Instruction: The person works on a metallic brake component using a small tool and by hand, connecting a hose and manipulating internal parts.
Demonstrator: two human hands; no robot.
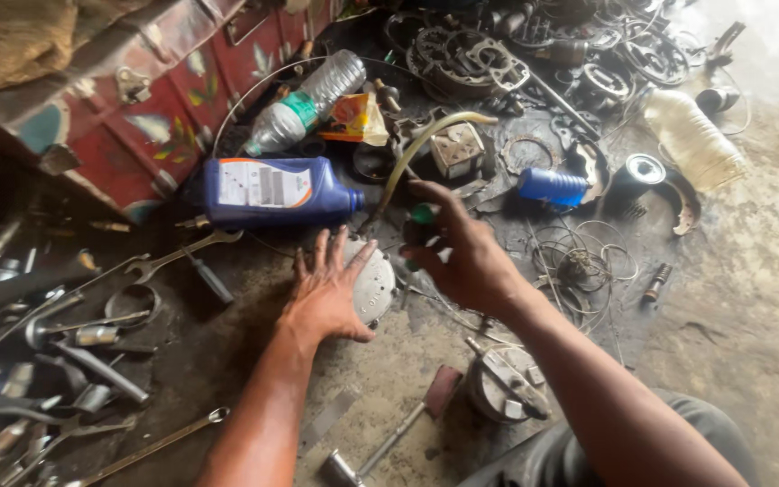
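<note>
My left hand point(326, 289) lies flat with fingers spread on a round grey metal engine cover point(377, 287) on the greasy floor. My right hand point(462, 252) hovers just right of it, fingers curled around a small dark part with a green cap point(423, 216). A yellowish hose point(416, 149) curves up from near that part. A blue oil bottle point(272, 191) lies on its side just beyond my left hand.
A red painted metal trunk point(137, 108) stands at the left. Wrenches point(182, 257) and spanners litter the lower left. A clear plastic bottle point(304, 113), a blue can point(552, 187), engine parts point(498, 54), a hammer point(398, 433) and a metal cylinder part point(505, 386) surround my hands.
</note>
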